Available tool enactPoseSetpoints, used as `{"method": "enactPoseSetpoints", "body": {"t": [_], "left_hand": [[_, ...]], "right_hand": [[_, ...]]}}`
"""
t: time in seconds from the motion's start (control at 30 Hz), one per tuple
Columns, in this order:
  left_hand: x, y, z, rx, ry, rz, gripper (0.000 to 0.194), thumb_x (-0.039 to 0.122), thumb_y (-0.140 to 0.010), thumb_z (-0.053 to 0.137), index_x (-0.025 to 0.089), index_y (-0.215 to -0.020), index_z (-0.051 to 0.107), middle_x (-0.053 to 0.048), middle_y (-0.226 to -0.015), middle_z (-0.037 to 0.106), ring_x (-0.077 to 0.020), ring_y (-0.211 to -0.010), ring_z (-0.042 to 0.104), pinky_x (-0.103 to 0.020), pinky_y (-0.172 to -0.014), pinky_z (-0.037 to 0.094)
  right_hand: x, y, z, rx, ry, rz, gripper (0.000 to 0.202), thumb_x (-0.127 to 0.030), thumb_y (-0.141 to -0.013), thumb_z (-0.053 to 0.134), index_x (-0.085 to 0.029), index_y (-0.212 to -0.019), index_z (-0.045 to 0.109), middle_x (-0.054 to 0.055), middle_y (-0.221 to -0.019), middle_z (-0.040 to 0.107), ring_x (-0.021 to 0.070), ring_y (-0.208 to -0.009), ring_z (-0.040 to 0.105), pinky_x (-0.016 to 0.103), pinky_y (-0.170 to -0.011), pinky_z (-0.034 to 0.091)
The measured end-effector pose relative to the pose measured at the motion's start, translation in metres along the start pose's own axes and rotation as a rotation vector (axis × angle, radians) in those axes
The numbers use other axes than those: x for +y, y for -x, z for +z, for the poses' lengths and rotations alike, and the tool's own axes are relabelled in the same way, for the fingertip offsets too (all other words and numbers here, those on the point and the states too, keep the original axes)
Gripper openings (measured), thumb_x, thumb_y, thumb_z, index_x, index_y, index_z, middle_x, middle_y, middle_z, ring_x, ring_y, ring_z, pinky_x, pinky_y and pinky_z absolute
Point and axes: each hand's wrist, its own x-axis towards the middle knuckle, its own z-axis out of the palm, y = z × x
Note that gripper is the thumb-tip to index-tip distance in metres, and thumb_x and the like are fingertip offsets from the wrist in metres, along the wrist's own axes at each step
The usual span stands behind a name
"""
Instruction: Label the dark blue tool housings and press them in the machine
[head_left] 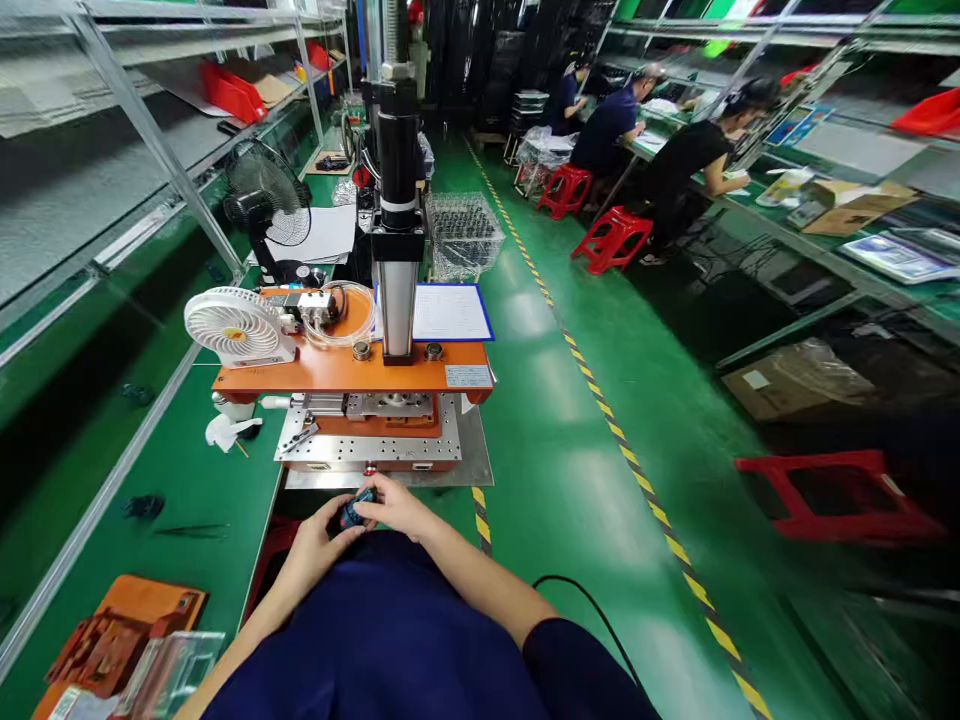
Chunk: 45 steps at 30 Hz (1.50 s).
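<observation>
Your left hand (328, 532) and right hand (393, 507) share one small dark-blue part (358, 508); grip closed on it from both sides. The part sits between your fingers, close to your torso, just in front of the orange press (352, 370) and its perforated metal plate (375, 448). A white fan (238, 327) stands on the press's left side. Tweezers (193, 531) lie on the green surface (187, 480), to your left.

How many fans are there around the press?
2. The white fan stands on the left end of the orange plate; the black fan is just beyond it. Another could be hidden behind the press.
</observation>
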Motion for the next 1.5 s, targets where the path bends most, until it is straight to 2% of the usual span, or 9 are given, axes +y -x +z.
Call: {"method": "enactPoseSetpoints", "body": {"t": [0.6,0.7,0.77,0.87,0.97,1.1,1.2,1.33,1.5], "left_hand": [[-0.014,0.007,-0.009,-0.035,0.029,0.018,0.056,0.046,-0.075,0.075,0.021,-0.124,0.066,-0.008,-0.122,0.074,-0.0290,-0.112,0.069,-0.042,-0.103,0.051],[-0.013,0.002,-0.011,-0.050,0.027,0.027,0.056,0.048,-0.075,0.075,0.022,-0.124,0.067,-0.007,-0.120,0.075,-0.0289,-0.111,0.069,-0.042,-0.103,0.051],[-0.013,-0.004,-0.013,-0.006,0.009,0.004,0.058,0.051,-0.074,0.074,0.021,-0.124,0.068,-0.007,-0.114,0.076,-0.0295,-0.108,0.070,-0.042,-0.100,0.052],[-0.013,-0.018,-0.017,0.081,-0.004,-0.019,0.062,0.055,-0.073,0.073,0.018,-0.123,0.068,-0.007,-0.105,0.077,-0.0288,-0.100,0.071,-0.041,-0.095,0.054],[-0.007,-0.032,-0.022,0.119,-0.005,0.015,0.064,0.056,-0.073,0.073,0.017,-0.123,0.068,-0.006,-0.102,0.077,-0.0270,-0.095,0.071,-0.039,-0.092,0.055],[0.004,-0.047,-0.027,0.168,-0.068,0.054,0.059,0.056,-0.074,0.072,0.019,-0.121,0.070,-0.007,-0.105,0.078,-0.0274,-0.096,0.072,-0.038,-0.089,0.056],[0.008,-0.063,-0.030,0.186,-0.144,0.097,0.056,0.054,-0.077,0.070,0.019,-0.121,0.069,-0.008,-0.109,0.077,-0.0279,-0.095,0.073,-0.038,-0.085,0.057],[0.016,-0.102,-0.030,0.161,-0.306,0.220,0.051,0.046,-0.082,0.068,0.018,-0.125,0.066,-0.012,-0.115,0.076,-0.0303,-0.099,0.073,-0.042,-0.089,0.057],[0.043,-0.172,-0.008,0.055,-0.359,0.330,0.047,0.030,-0.082,0.070,0.024,-0.128,0.065,-0.010,-0.131,0.069,-0.0314,-0.122,0.065,-0.041,-0.104,0.049]], "right_hand": [[0.000,0.009,0.017,0.005,0.178,-0.022,0.039,-0.052,-0.084,0.071,-0.019,-0.101,0.057,-0.002,-0.078,0.066,0.0146,-0.062,0.068,0.031,-0.063,0.060],[-0.011,0.010,0.002,0.044,0.338,-0.048,0.031,-0.045,-0.089,0.068,-0.019,-0.104,0.064,0.001,-0.084,0.071,0.0177,-0.071,0.071,0.034,-0.070,0.061],[-0.026,0.007,-0.021,0.157,0.476,-0.090,0.030,-0.041,-0.093,0.063,-0.020,-0.114,0.066,0.007,-0.103,0.073,0.0221,-0.093,0.071,0.039,-0.085,0.059],[-0.051,-0.010,-0.068,0.409,0.698,-0.147,0.041,-0.033,-0.099,0.052,-0.020,-0.138,0.054,0.015,-0.143,0.055,0.0296,-0.137,0.048,0.052,-0.116,0.037],[-0.069,-0.040,-0.109,0.510,0.900,-0.151,0.044,-0.023,-0.094,0.059,-0.016,-0.138,0.056,0.019,-0.149,0.049,0.0358,-0.149,0.029,0.058,-0.122,0.018],[-0.076,-0.080,-0.136,0.475,1.066,-0.124,0.036,-0.017,-0.083,0.072,-0.015,-0.119,0.068,0.019,-0.127,0.067,0.0394,-0.136,0.046,0.058,-0.118,0.024],[-0.077,-0.094,-0.142,0.454,1.112,-0.159,0.036,-0.019,-0.083,0.073,-0.019,-0.119,0.068,0.016,-0.125,0.069,0.0371,-0.131,0.052,0.054,-0.115,0.030],[-0.070,-0.075,-0.142,0.478,1.093,-0.269,0.033,-0.023,-0.087,0.070,-0.019,-0.120,0.068,0.015,-0.125,0.068,0.0342,-0.127,0.054,0.051,-0.112,0.036],[-0.031,-0.002,-0.132,0.619,0.964,-0.377,0.036,-0.024,-0.087,0.069,-0.020,-0.123,0.066,0.013,-0.130,0.063,0.0297,-0.124,0.052,0.047,-0.109,0.043]]}}
